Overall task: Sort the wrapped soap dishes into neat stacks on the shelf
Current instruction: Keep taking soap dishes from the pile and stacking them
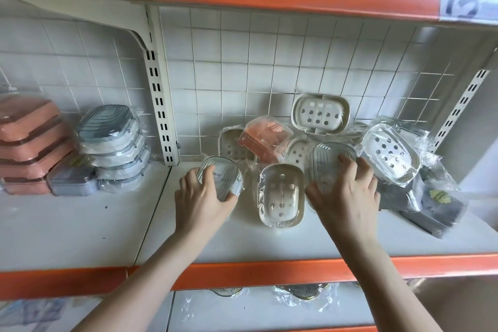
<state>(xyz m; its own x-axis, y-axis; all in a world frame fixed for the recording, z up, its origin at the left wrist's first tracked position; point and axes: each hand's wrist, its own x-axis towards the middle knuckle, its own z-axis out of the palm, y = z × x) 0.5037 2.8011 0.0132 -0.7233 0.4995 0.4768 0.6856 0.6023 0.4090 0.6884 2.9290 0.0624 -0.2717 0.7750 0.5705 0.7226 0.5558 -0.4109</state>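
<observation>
White grid tiling backed the shelf (80, 224), which carried an orange front lip and a slotted upright dividing it into two bays. At the left hand (200, 201), the fingers were curled around a clear ribbed soap dish (219, 178) in plastic wrap, with the thumb at its near right edge; its long axis ran roughly away from the person, tilted slightly left. At the right hand (347, 191), the fingers were spread and curled over a second clear ribbed dish (332, 162) of the same kind, which lay under the palm with its long axis also pointing away. Between the two hands lay a white perforated dish (281, 194), wrapped, lengthwise to the person and touching neither hand. Judged from this layout, the two ribbed dishes formed a matching pair, and the left hand was nearer to the bare shelf area in front of the upright, where a stack could be started. Behind the hands lay an unsorted heap: an orange dish (265, 139), a beige perforated dish (320, 114) leaning on the tiling, and another white dish (390, 153) on dark packs at the right. In the left bay stood finished stacks of grey dishes (116, 143) and brown boxes (29, 140).
</observation>
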